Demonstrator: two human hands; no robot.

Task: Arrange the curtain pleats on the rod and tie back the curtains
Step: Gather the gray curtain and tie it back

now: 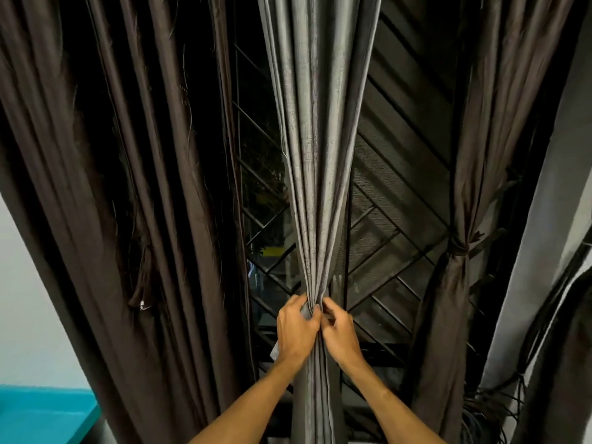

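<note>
Grey curtain hangs down the middle of the view in long upright pleats, drawn into a narrow bunch low down where both hands meet on it. The left hand has its grip closed round the bunch from the left side, fingers curled over the folds. The right hand is on the same bunch from the right side, its grip nearly closed, fingertips pinching the outer folds just beside the left hand. Below the hands the cloth falls straight between the two forearms. Left of the grey curtain hangs a dark brown curtain, loose and untied. Right of the grey curtain a second brown curtain is cinched by a tie band, a little higher than the hands. Behind the grey curtain stands a window grille of slanted dark bars. Far to its lower left lies a teal surface; far to its lower right, a tangle of cables
</note>
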